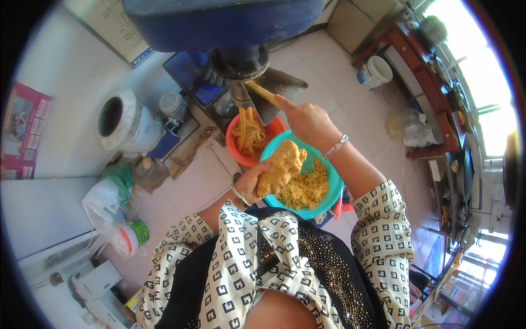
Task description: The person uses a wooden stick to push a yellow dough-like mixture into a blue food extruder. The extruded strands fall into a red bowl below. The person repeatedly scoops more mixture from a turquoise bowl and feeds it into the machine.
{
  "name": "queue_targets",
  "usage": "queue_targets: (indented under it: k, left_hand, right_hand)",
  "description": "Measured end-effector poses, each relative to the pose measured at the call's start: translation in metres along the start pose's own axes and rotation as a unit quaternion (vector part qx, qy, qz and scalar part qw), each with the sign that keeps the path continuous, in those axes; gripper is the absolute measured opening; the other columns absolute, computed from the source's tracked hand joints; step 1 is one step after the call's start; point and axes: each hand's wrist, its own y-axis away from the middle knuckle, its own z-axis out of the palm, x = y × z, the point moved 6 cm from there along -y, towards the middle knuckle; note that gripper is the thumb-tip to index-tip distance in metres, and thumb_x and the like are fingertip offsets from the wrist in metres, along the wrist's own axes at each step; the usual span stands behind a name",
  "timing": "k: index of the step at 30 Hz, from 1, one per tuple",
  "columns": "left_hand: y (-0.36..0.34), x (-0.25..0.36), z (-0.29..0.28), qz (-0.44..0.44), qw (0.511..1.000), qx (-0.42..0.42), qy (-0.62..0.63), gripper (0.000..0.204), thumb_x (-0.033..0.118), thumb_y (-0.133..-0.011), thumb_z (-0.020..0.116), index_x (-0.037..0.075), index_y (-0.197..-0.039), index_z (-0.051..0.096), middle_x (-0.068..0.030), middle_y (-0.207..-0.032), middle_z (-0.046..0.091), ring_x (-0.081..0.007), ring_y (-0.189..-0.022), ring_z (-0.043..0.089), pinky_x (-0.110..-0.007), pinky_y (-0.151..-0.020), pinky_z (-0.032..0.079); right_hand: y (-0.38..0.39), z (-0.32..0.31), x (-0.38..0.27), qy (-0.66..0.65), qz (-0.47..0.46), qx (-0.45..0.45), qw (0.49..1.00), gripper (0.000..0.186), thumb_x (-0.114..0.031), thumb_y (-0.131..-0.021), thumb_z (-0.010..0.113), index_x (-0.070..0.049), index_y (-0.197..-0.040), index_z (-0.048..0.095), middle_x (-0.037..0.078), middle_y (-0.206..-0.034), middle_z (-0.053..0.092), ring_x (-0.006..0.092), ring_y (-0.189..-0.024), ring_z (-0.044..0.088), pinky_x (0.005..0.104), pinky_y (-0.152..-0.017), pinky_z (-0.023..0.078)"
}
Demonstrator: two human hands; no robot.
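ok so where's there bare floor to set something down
Bare pink tiled floor shows right of the round teal plastic basin, toward the brown wooden table; also between the white-and-green plastic bags and the left cream patterned sleeve. It's crowded below the blue metal machine, where the basin and round orange plastic bowl sit close.

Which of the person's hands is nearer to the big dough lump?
Left. The left hand holds the dough lump; the right hand is farther forward and rightward, gripping a yellowish stick.
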Motion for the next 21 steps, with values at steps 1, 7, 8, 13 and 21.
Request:
queue_targets:
  k: [1,7,8,13,21]
  left_hand:
    - [-0.001,-0.001,0.003,0.001,1.0,0.005,-0.001,0.062,0.035,-0.096,0.061,0.006,-0.146,0.039,-0.015,-0.123,0.063,-0.0264,-0.095,0.068,-0.037,-0.068,0.059]
    - [-0.009,-0.005,0.001,-0.018,1.0,0.003,-0.02,0.062,0.04,-0.097,0.061,0.006,-0.144,0.041,-0.0145,-0.121,0.063,-0.0268,-0.093,0.067,-0.035,-0.064,0.057]
    - [-0.01,-0.005,0.001,-0.019,1.0,0.009,-0.023,0.062,0.041,-0.097,0.06,0.006,-0.144,0.041,-0.0145,-0.121,0.063,-0.0269,-0.092,0.067,-0.035,-0.064,0.057]
    - [-0.008,-0.004,0.006,-0.006,0.999,-0.005,-0.037,0.063,0.045,-0.097,0.059,0.007,-0.145,0.041,-0.0147,-0.124,0.061,-0.0287,-0.097,0.067,-0.036,-0.068,0.058]
    - [-0.003,-0.009,0.011,-0.037,0.998,-0.012,-0.039,0.064,0.048,-0.098,0.057,0.01,-0.146,0.04,-0.0127,-0.126,0.061,-0.029,-0.103,0.066,-0.039,-0.063,0.058]
  right_hand:
    - [-0.001,0.001,0.002,0.003,-0.003,0.005,1.0,0.064,-0.011,-0.089,0.057,-0.012,-0.151,0.038,0.015,-0.078,0.068,0.0329,-0.073,0.069,0.0439,-0.063,0.054]
    - [-0.008,0.007,0.011,-0.016,-0.011,0.058,0.998,0.054,-0.014,-0.093,0.052,-0.014,-0.147,0.044,0.018,-0.069,0.063,0.0361,-0.064,0.066,0.0458,-0.059,0.051]
    - [-0.009,0.008,0.013,-0.016,-0.005,0.06,0.998,0.054,-0.014,-0.093,0.052,-0.014,-0.147,0.045,0.018,-0.069,0.063,0.0363,-0.064,0.066,0.046,-0.059,0.051]
    - [-0.002,-0.004,0.01,-0.067,0.021,0.006,0.998,0.06,-0.011,-0.092,0.053,-0.013,-0.15,0.04,0.018,-0.079,0.068,0.0354,-0.073,0.069,0.0453,-0.064,0.054]
    - [-0.011,0.0,0.004,-0.075,-0.004,0.072,0.995,0.053,-0.013,-0.093,0.053,-0.016,-0.145,0.047,0.02,-0.072,0.064,0.0375,-0.065,0.066,0.0465,-0.061,0.052]
